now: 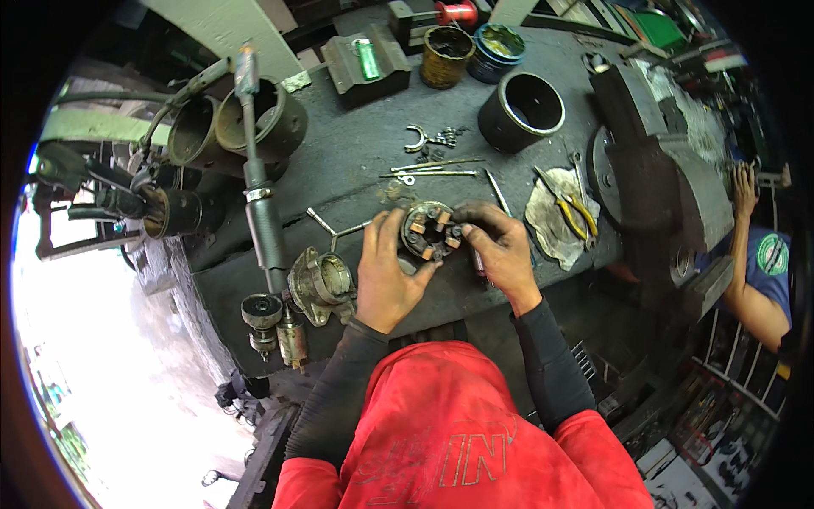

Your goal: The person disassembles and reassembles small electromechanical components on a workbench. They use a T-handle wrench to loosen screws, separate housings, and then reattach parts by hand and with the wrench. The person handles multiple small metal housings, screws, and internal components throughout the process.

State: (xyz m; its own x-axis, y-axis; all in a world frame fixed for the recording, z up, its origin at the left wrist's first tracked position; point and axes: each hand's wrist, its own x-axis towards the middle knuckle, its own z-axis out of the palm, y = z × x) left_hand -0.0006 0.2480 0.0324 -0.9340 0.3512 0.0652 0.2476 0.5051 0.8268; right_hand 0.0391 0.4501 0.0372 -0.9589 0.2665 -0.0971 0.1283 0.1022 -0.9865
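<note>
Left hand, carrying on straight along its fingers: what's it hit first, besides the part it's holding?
Probably the thin metal rods lying on the bench ahead of the left hand. Height is unclear, so it might pass over them.

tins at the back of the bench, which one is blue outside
The right tin: its outer wall is blue, while the left tin is rusty brown.

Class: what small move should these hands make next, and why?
Probably steady the round part with the left hand while the right hand nudges a copper-coloured block: both hands hold the part, its blocks face the camera, and the right thumb lies at its edge.
</note>
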